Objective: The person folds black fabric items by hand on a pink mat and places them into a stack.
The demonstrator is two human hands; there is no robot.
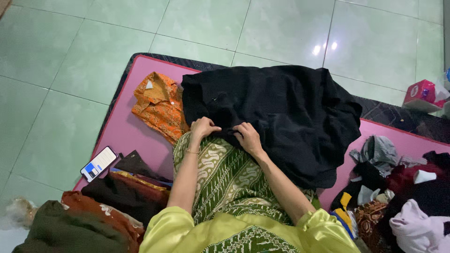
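left hand (202,127), right hand (247,137) apparently pinching black cloth (276,112)

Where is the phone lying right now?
In the head view, the phone lies screen-up on the pink mat's left edge, beside the folded dark clothes.

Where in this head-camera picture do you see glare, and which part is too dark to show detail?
Head view: two bright glare spots on the green floor tiles; the black cloth under the left hand and right hand is so dark that its folds barely show; otherwise evenly lit.
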